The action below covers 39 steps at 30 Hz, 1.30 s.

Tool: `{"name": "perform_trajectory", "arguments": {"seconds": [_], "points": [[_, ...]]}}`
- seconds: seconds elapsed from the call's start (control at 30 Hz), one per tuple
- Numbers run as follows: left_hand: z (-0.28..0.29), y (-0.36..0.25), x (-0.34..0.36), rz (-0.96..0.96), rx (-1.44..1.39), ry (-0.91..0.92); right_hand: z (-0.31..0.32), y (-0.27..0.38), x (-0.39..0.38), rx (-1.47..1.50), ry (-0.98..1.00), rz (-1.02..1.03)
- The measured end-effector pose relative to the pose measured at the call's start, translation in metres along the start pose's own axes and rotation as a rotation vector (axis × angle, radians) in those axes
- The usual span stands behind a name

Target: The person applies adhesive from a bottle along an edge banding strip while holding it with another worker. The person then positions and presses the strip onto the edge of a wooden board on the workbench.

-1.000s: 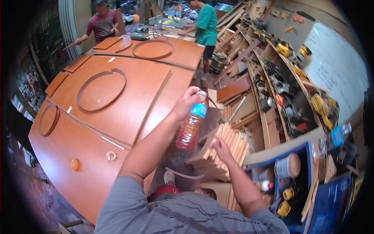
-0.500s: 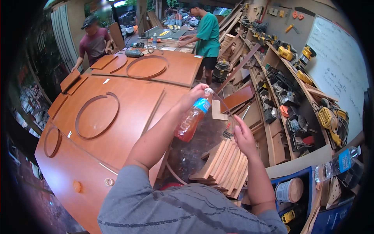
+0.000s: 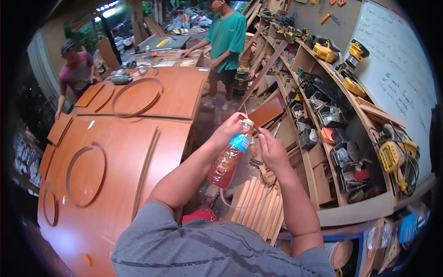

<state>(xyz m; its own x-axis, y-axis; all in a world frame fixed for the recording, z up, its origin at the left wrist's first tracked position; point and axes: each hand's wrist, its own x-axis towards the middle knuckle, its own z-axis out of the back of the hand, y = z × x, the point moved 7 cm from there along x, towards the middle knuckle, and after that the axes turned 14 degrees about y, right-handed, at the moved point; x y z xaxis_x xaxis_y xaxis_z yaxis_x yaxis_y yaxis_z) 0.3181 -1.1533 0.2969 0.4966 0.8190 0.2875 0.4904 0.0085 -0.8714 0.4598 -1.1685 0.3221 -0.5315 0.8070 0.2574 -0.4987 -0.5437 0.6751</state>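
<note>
My left hand [image 3: 228, 131] is closed round the neck of a clear plastic bottle [image 3: 224, 167] with a blue label and reddish-amber liquid inside. The bottle hangs tilted, its base toward my body. Close to its mouth, my right hand [image 3: 275, 150] pinches a thin dark-brown strip [image 3: 256, 130]. This strip runs toward the bottle neck and my left fingertips; where it ends is hidden. Below both hands lies a stack of light wooden slats [image 3: 254, 205].
On my left a large orange-brown panel [image 3: 115, 152] carries curved brown strips [image 3: 86, 177] and a long strip [image 3: 146, 171]. A co-worker in green [image 3: 228, 34] stands ahead, another [image 3: 76, 71] at far left. Shelves of tools [image 3: 330, 108] line the right side.
My hands have come together, bringing the strip's held part close to the bottle neck. The view has shifted right, so the panel sits further left. The green-shirted co-worker has straightened up.
</note>
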Motion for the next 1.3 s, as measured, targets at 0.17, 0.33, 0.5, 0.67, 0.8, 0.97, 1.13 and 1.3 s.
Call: {"name": "perform_trajectory", "arguments": {"seconds": [0.17,0.33,0.5,0.67,0.8,0.97,1.13,1.3], "points": [[0.107,0.021,0.086,0.036,-0.107,0.010,-0.008,-0.072,0.105,-0.057,-0.011,-0.099],[0.212,0.053,0.151,0.105,-0.138,-0.042,-0.039,-0.168,0.198,0.098,0.169,-0.279],[0.280,0.146,0.129,0.590,-0.418,-0.220,-0.131,-0.272,0.206,0.449,0.445,-0.572],[0.307,0.204,0.092,0.747,-0.566,-0.280,-0.195,-0.305,0.178,0.530,0.549,-0.701],[0.316,0.203,0.124,0.756,-0.515,-0.226,-0.183,-0.316,0.186,0.478,0.418,-0.721],[0.333,0.173,0.167,0.671,-0.356,-0.187,-0.162,-0.315,0.216,0.468,0.267,-0.657],[0.360,0.137,0.198,0.653,-0.333,-0.173,-0.153,-0.307,0.270,0.426,0.183,-0.569],[0.393,0.103,0.241,0.540,-0.345,-0.214,-0.125,-0.319,0.286,0.507,0.175,-0.662]]}}
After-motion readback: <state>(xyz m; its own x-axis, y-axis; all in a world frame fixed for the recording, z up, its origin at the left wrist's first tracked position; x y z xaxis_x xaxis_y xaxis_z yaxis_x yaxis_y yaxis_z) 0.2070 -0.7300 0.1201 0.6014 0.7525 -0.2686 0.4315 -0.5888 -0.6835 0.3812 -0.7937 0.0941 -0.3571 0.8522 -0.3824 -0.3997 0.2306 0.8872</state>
